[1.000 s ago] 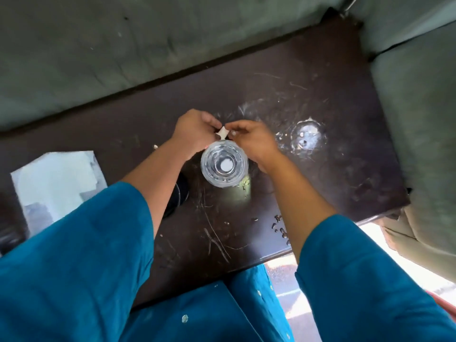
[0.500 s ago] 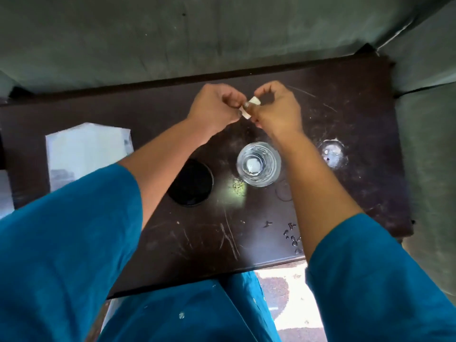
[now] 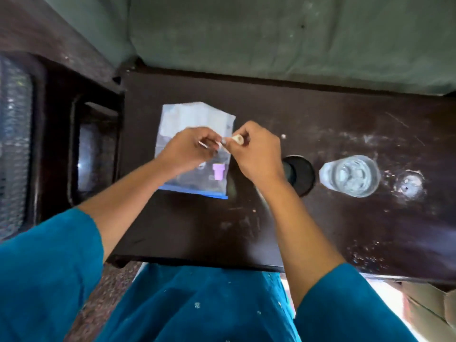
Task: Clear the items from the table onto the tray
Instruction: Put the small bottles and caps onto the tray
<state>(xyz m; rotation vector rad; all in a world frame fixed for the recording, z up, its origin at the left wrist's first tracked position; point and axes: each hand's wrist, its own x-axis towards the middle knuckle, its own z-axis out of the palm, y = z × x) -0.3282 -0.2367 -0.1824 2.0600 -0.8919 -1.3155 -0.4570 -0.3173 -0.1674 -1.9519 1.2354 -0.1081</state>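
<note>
My left hand (image 3: pixel 190 149) and my right hand (image 3: pixel 254 149) meet above a clear plastic bag (image 3: pixel 195 119) that lies flat on the dark wooden table (image 3: pixel 320 218). Together they pinch a small white scrap (image 3: pixel 237 139) between their fingertips; the left hand also shows a thin pale strip. A small pink piece (image 3: pixel 219 171) lies inside the bag, just below my hands. To the right stands a clear glass (image 3: pixel 351 175). No tray is in view.
A round black hole or coaster (image 3: pixel 302 174) sits between my right wrist and the glass. White ring stains (image 3: pixel 409 185) mark the table at the right. A grey-green cushion (image 3: pixel 271 33) borders the far edge, and a dark wooden frame (image 3: pixel 93 144) stands at the left.
Both hands carried the white scrap leftward from above the glass to over the plastic bag. The view swung left, so the glass now sits at the right.
</note>
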